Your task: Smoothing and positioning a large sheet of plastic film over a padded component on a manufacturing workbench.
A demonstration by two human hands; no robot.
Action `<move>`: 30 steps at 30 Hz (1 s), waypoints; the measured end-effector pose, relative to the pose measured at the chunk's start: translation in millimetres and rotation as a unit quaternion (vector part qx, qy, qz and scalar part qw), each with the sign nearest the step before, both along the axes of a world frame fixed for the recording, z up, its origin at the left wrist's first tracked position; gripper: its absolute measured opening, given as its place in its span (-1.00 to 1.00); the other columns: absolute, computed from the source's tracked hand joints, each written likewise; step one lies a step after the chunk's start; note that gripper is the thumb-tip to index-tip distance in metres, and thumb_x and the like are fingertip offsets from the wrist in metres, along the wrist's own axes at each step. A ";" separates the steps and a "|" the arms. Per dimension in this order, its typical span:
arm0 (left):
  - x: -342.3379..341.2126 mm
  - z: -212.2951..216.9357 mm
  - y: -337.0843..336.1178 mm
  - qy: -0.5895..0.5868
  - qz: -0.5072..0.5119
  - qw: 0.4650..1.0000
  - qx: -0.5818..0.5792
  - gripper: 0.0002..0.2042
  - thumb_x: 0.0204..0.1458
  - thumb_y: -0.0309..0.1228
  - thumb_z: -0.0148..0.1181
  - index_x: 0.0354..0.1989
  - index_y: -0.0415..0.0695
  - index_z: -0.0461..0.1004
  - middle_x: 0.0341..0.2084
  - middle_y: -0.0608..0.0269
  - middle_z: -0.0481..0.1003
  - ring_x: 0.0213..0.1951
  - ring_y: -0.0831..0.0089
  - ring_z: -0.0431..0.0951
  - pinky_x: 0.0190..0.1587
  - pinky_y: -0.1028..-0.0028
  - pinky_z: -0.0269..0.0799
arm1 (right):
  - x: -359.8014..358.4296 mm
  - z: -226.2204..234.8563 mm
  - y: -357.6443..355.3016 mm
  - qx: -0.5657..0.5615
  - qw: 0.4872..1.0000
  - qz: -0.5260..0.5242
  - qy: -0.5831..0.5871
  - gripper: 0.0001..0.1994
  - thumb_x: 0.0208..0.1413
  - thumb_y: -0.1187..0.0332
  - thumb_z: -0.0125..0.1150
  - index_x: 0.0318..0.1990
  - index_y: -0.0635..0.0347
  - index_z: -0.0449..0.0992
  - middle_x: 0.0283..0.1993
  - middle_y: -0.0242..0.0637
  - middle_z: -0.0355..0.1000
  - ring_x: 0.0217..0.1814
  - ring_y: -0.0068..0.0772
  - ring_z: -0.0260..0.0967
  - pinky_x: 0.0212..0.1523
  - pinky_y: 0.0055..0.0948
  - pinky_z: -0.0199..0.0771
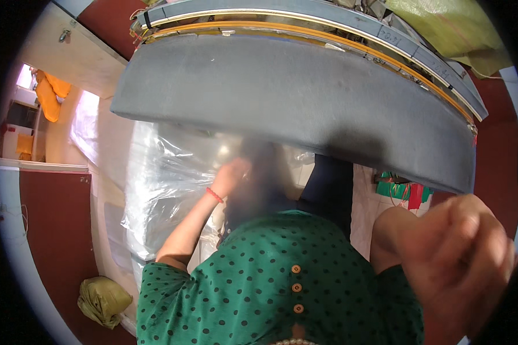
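A long cloth-covered surface (259,86) in grey lies across in front of me, above my lap. My right hand (463,247) is raised close by at the right, beyond the cloth's near right corner. Its fingers are curled together; whatever they may hold does not show. Lower down, my left hand (234,174), with a red bracelet (214,195) on the wrist, is by my lap, below the cloth's near edge. Haze blurs its fingers, so their grip is unclear. Clear plastic sheeting (161,190) hangs or lies beside that hand.
An orange strip (259,26) and a blue-grey bar (305,12) run along the cloth's far side. A yellow-green sack (449,29) sits at the far right. Under the near right edge is a green container (394,188). An olive bag (102,300) rests at lower left.
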State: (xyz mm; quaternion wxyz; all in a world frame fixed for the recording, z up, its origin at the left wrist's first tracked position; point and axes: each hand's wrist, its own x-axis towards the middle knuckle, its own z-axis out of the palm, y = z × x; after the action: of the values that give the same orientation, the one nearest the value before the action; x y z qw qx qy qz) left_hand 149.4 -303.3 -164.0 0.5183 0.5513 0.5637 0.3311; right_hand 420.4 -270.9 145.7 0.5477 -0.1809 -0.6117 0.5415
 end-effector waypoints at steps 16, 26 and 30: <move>-10.0 286.0 11.8 0.221 0.110 0.913 0.326 -0.88 -0.12 -0.65 0.02 -0.42 -0.26 0.48 -0.52 0.22 0.49 -0.56 0.56 0.43 -0.52 0.61 0.32 | 3.8 -159.2 27.8 -0.083 0.880 0.315 -0.346 -0.73 -0.21 0.29 0.30 -0.32 0.20 0.50 -0.56 -0.39 0.43 -0.51 -0.61 0.34 -0.38 -0.56 0.36; 0.1 191.5 41.7 0.256 -0.361 0.859 0.259 -0.83 -0.19 -0.41 0.16 -0.36 -0.07 0.43 -0.60 0.13 0.43 -0.55 0.20 0.43 -0.51 0.37 0.31 | 393.4 -91.0 -35.7 -0.106 0.771 -0.446 -0.442 -0.94 -0.22 0.54 0.04 -0.56 0.19 0.30 -0.54 -0.53 0.15 -0.45 -0.71 0.07 -0.40 -0.67 0.13; -71.9 107.5 49.5 0.430 -0.331 0.834 0.097 -0.81 -0.24 -0.45 0.13 -0.36 -0.02 0.43 -0.53 0.07 0.45 -0.44 0.09 0.44 -0.41 0.25 0.32 | 495.2 -75.9 -59.9 -0.053 0.714 -0.609 -0.342 -0.89 0.03 0.40 0.07 -0.49 0.16 0.33 -0.49 -0.56 0.16 -0.40 -0.71 0.07 -0.32 -0.71 0.09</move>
State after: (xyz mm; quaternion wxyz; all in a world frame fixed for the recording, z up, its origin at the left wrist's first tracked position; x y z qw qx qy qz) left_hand 77.4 -253.8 -56.5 0.2466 0.8393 0.4783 -0.0778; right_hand 915.6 -330.8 69.8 0.5023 -0.7155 -0.4849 0.0233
